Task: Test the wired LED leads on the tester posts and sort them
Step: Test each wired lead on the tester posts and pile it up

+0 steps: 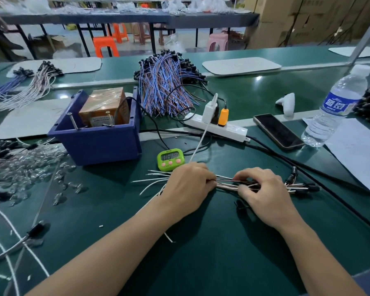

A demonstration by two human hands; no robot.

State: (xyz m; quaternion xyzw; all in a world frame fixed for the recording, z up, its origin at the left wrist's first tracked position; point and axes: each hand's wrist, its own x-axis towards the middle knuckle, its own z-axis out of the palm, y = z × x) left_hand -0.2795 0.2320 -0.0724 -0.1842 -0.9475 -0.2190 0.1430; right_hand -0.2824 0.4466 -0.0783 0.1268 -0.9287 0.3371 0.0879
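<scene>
A small bundle of white and brown LED leads (226, 183) lies across the green table in front of me. My left hand (186, 189) grips its middle, and the bare wire ends fan out to the left. My right hand (263, 193) has its fingers curled round the same bundle further right. Black LED holders (308, 186) stick out past that hand. The tester sits in a blue bin (103, 137), with two metal screw posts (73, 121) standing at its front rim.
A big pile of blue and brown leads (165, 86) lies behind the bin, and a white-wire pile (21, 90) at far left. Around me are a green timer (169, 159), a power strip (218, 127), a phone (278, 131), a water bottle (338, 107) and clear caps (30, 167).
</scene>
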